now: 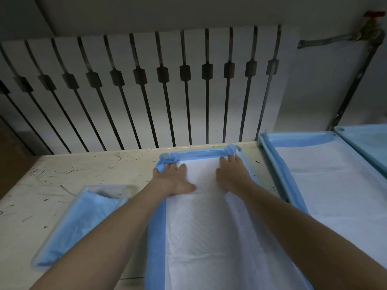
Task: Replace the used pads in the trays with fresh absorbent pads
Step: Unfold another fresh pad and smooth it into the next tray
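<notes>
A white absorbent pad with a blue border (201,231) lies spread in the middle tray, whose far rim (244,155) shows at the pad's right corner. My left hand (173,178) presses flat on the pad near its far left corner, fingers spread. My right hand (232,170) presses flat near the far right corner, fingertips at the bunched blue edge. Neither hand grips anything. To the right, a second light-blue tray (270,143) holds another white pad (335,185).
A clear packet of folded blue pads (77,225) lies on the scratched pale table (62,172) at the left. A third blue tray (364,141) sits at the far right. A slatted white panel (146,91) and wall pipe stand behind the table.
</notes>
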A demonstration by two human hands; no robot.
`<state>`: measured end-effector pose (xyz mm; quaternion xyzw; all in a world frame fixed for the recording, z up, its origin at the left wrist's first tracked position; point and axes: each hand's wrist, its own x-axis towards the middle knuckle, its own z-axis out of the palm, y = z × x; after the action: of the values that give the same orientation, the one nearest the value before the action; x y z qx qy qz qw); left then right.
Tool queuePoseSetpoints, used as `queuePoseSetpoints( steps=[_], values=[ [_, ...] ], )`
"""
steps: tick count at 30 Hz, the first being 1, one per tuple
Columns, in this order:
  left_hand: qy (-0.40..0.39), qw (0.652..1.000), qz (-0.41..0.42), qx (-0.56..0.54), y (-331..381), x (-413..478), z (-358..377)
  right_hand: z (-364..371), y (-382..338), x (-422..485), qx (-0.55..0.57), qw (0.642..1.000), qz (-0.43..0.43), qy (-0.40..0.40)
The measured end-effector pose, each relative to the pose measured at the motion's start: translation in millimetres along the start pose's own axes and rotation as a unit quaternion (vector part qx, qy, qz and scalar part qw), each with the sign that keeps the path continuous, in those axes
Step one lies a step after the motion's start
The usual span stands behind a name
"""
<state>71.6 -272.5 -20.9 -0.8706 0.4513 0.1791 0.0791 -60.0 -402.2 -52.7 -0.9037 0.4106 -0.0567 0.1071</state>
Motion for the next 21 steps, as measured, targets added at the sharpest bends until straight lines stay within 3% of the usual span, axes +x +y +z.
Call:
queuePoseSetpoints(
  steps=[5,13,21],
  values=[
    [0.005,0.999,0.022,-0.033,-6.4,-10.5,-3.6,-3.1,0.1,-1.9,0.009,1.000,-0.005,-0.011],
    [0.039,0.997,0.049,0.050,-7.1,-61.6,3.8,-3.6,-17.1,-46.8,0.026,0.995,-0.085,-0.047],
    [0.089,0.987,0.044,0.124,18.1,-125.9,36.5,-11.3,5.9,-128.7,-0.035,0.998,-0.037,-0.041]
  ],
)
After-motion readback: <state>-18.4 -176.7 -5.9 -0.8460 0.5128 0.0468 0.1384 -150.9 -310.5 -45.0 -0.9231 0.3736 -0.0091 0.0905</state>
